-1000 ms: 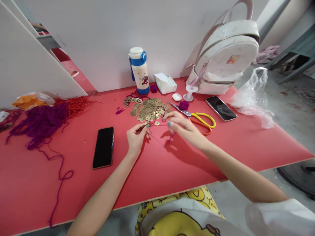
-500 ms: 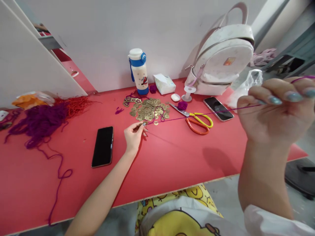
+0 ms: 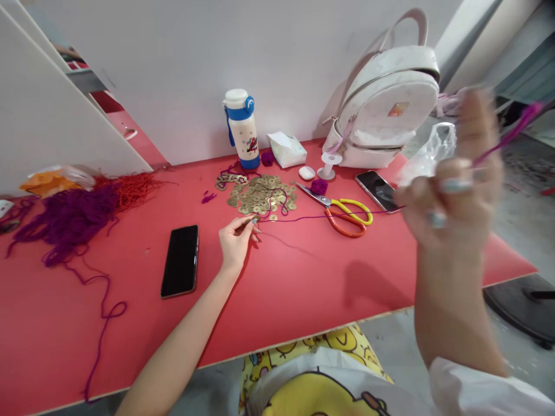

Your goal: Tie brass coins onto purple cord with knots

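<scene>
Toward the counter's (image 3: 281, 289) back edge, yarn-strung coins (image 3: 233, 181) lie beside a larger heap (image 3: 260, 196) still unstrung. The left hand (image 3: 235, 242) pinches a coin (image 3: 256, 218) in front; the raised, blurred right hand (image 3: 455, 193) curls round purple yarn (image 3: 299, 219).

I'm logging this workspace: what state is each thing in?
Left hand: closed on a gold disc
Right hand: raised, blurred
Purple yarn: strung between the hands
Gold discs: loosely heaped
Scissors: lying flat, handles apart
Bottle: upright, lid on
Near phone: face up, screen dark
Far phone: face up, screen dark
Spool: standing on end
Backpack: upright
Plastic bag: crumpled
</scene>
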{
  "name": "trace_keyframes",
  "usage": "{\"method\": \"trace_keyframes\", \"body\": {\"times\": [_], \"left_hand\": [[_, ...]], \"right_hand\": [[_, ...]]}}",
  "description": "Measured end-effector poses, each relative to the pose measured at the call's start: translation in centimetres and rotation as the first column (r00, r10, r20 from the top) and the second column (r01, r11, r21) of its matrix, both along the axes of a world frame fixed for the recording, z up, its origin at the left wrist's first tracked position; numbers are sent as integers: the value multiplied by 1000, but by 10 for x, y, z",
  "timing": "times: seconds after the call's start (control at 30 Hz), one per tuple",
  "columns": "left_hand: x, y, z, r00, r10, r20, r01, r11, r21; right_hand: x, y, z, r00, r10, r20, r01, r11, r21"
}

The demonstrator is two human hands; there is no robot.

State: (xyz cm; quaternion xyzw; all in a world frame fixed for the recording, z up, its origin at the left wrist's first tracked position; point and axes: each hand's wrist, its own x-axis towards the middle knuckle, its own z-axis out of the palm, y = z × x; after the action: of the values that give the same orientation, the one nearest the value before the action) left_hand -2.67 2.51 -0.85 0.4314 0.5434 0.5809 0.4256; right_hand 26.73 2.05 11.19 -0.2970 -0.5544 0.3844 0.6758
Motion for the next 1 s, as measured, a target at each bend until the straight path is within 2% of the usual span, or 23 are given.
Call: {"method": "trace_keyframes", "body": {"times": [0.03, 0.1, 0.17, 0.27, 0.33, 0.43, 0.5, 0.63, 0.87, 1.0], "left_hand": [[0, -1, 0, 1000, -17, -7, 17, 1000, 7], [2, -2, 1, 998, -60, -19, 60, 998, 19], [4, -4, 3, 994, -102, -26, 103, 994, 31], [7, -6, 6, 986, -164, -39, 166, 985, 54], [8, -6, 6, 981, -190, -43, 193, 980, 57], [8, -6, 5, 982, -189, -31, 190, 980, 59], [7, -5, 5, 983, -180, -25, 181, 981, 70], [6, -4, 5, 983, -181, 6, 180, 981, 68], [5, -4, 8, 982, -181, 59, 180, 984, 11], [4, -5, 9, 979, -194, 65, 194, 981, -9]], "right_hand": [[-11, 3, -5, 994, 112, -22, -111, 994, 20], [-37, 9, -20, 955, 287, 81, -273, 950, -149], [-65, 18, -40, 925, 348, 155, -298, 915, -272], [-97, 31, -74, 916, 354, 191, -276, 899, -340], [-109, 37, -93, 919, 353, 176, -275, 893, -355], [-115, 40, -113, 906, 413, 91, -339, 839, -426], [-114, 38, -119, 898, 437, 54, -364, 806, -468], [-114, 33, -122, 894, 447, 11, -384, 780, -495], [-116, 27, -116, 892, 429, -146, -427, 689, -586], [-114, 26, -114, 877, 457, -149, -451, 678, -581]]}}
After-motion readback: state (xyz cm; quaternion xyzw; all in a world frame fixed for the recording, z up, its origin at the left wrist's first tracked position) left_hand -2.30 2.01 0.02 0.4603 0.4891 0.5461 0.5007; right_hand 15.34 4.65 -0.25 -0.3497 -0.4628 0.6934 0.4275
